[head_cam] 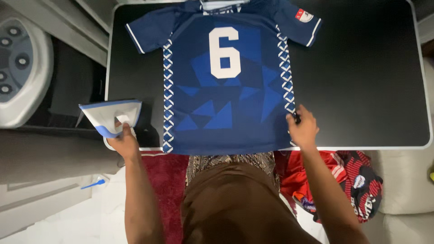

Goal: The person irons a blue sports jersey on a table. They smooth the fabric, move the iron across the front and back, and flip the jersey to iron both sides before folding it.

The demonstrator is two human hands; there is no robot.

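A navy-blue sports jersey [226, 86] with a white numeral and white-cross side bands lies flat, back up, on a black table [361, 77]. My right hand [302, 127] pinches the jersey's lower right side edge near the hem. My left hand [123, 141] grips the handle of a white and blue clothes iron [110, 115], held at the table's front left corner, just left of the jersey.
A red and black garment [348, 180] lies heaped below the table's front edge at the right. A grey appliance with round buttons [18, 68] stands at the far left. A small blue object [94, 184] lies on the pale floor. My brown-clad lap fills the bottom centre.
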